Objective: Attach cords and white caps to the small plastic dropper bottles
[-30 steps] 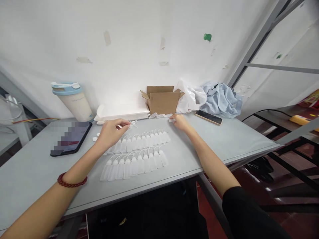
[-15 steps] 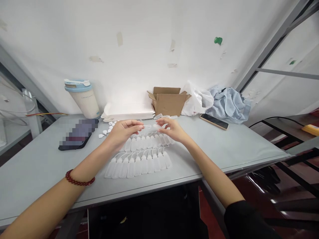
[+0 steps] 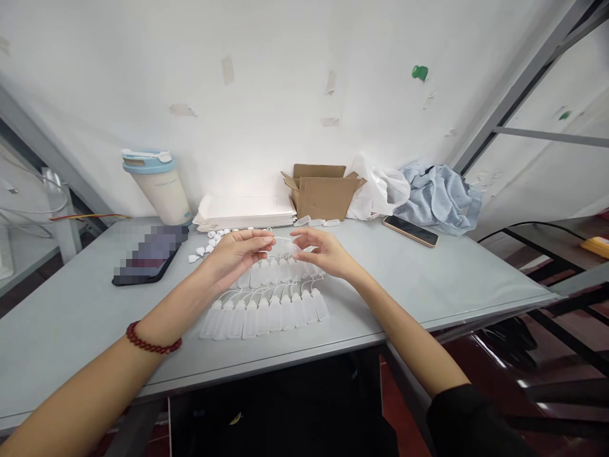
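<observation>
My left hand (image 3: pixel 245 251) is closed in a pinch on a thin whitish cord loop (image 3: pixel 269 230), its other fingers curled. Between my hands is a small translucent plastic piece (image 3: pixel 284 246), partly lost against the table; its join to the cord is unclear. My right hand (image 3: pixel 326 252) is at the right end of this piece, thumb and fingers apart. Below the hands lie two rows of flat, translucent bottle-shaped pieces with thin white cords: a front row (image 3: pixel 262 318) and a back row (image 3: pixel 266 273), which my hands partly cover.
Small white caps (image 3: pixel 212 241) are left of my left hand. Behind stand a stack of white sheets (image 3: pixel 245 212), a cardboard box (image 3: pixel 323 197), a plastic bag (image 3: pixel 378 190) and blue cloth (image 3: pixel 438 200). Phones (image 3: pixel 412 230) lie right and left (image 3: pixel 150 257), near a tilted cup (image 3: pixel 159 190).
My right hand's fingers have spread apart from their pinch on the translucent piece. That piece now shows more fully between my hands. My left hand keeps its pinch nearly in place.
</observation>
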A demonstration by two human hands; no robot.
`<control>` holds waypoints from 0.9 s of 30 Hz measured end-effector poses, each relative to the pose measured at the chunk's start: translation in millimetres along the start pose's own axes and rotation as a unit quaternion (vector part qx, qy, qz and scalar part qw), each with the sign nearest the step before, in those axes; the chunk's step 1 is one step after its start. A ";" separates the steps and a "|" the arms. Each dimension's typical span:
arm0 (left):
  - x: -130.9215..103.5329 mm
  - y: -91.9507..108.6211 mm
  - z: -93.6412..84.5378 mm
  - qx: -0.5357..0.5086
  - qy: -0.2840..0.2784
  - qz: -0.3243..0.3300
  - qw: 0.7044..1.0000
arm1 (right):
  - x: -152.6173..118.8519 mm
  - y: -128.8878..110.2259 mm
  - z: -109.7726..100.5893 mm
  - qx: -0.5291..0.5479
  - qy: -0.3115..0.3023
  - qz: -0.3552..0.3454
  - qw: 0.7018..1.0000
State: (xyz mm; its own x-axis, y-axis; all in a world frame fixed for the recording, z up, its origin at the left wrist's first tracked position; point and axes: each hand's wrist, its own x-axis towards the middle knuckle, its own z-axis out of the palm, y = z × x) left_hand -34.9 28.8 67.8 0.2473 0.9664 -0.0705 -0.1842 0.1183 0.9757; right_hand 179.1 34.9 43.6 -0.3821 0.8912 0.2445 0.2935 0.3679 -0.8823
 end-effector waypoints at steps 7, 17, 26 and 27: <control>-0.8 0.9 0.5 -0.002 0.005 -0.010 1.000 | -0.7 -0.8 1.4 0.008 -0.003 -0.003 1.000; -0.3 -2.8 0.1 0.053 0.009 0.001 0.999 | -1.0 -0.3 0.8 0.020 -0.003 -0.041 0.999; -6.3 -7.0 7.9 0.229 0.014 0.053 0.972 | -2.4 -3.7 2.4 0.040 -0.015 -0.036 0.998; -7.4 -7.1 9.4 0.249 0.014 0.063 0.967 | -2.7 -4.7 2.6 0.043 -0.019 -0.036 0.998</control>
State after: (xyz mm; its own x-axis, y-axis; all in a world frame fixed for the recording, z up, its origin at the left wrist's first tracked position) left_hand -26.5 18.7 63.3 0.2258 0.9726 0.0557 0.2704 -0.1175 0.9555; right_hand 176.5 30.1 46.1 -0.4327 0.8522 0.2942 0.1892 0.4049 -0.8946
